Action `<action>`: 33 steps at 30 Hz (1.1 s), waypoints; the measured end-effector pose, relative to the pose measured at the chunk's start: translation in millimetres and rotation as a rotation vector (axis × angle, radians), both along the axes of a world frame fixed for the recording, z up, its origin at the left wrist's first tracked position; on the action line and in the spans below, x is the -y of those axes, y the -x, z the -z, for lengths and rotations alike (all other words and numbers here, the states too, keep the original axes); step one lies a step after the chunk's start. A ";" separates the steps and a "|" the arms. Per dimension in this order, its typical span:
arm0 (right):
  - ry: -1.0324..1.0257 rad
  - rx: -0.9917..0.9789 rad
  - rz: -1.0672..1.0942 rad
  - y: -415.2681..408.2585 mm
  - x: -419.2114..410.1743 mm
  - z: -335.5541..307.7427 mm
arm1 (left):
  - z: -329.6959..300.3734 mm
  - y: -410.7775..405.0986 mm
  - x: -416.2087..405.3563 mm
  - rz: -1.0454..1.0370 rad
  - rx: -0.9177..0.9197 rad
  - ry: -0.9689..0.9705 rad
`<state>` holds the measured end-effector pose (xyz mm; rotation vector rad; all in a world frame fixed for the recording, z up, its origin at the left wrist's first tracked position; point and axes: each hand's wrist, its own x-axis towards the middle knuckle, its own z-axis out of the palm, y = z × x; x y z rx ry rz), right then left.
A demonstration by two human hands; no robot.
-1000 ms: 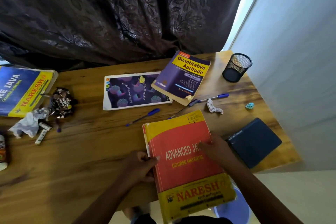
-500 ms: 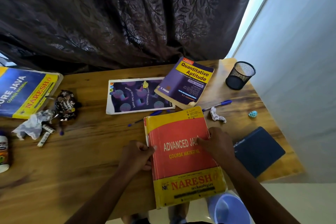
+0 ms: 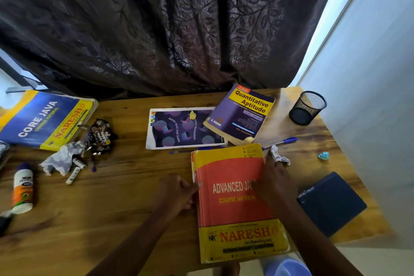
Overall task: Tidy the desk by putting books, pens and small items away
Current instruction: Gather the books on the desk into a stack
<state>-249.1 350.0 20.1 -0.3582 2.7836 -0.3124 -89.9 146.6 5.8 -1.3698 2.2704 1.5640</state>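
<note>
A thick red and yellow Advanced Java book (image 3: 233,208) lies flat on the wooden desk (image 3: 112,208), its near end overhanging the front edge. My left hand (image 3: 177,192) grips its spine side, thumb on the cover. My right hand (image 3: 275,181) holds the right edge and covers part of the title. A blue Core Java book (image 3: 44,119) lies at the far left. At the back, a purple Quantitative Aptitude book (image 3: 242,114) overlaps a patterned notebook (image 3: 179,130). A blue pen (image 3: 282,141) lies just beyond the red book, and a second pen (image 3: 190,151) is partly hidden by it.
A black mesh pen holder (image 3: 307,107) stands at the back right. A dark blue case (image 3: 331,204), white paper scrap (image 3: 279,155) and blue scrap (image 3: 323,155) lie on the right. On the left lie a glue bottle (image 3: 22,188), crumpled paper (image 3: 60,159) and a wrapper (image 3: 99,134). A dark curtain hangs behind.
Both hands have slid the red book away from me, further onto the desk, until it covers part of the pens. My view has tilted up and to the left.
</note>
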 end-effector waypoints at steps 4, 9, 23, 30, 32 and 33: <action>0.044 -0.223 -0.113 -4.9 20.5 -17.3 | -7.0 -1.5 40.8 0.082 -0.011 0.312; 0.276 -0.251 -0.371 -13.0 80.8 -15.9 | -14.2 14.6 100.5 0.077 -0.069 0.645; 0.021 -0.178 -0.818 -43.1 231.2 23.1 | 23.9 116.0 248.0 0.516 0.252 0.737; -0.021 -0.096 -0.735 -54.4 245.7 14.4 | 0.6 141.9 264.4 0.503 0.141 0.668; -0.031 -0.096 -0.707 -55.5 248.5 14.0 | -1.6 143.0 269.7 0.472 0.057 0.565; -0.019 -0.099 -0.691 -56.3 249.7 13.7 | -4.0 142.1 271.8 0.454 0.018 0.532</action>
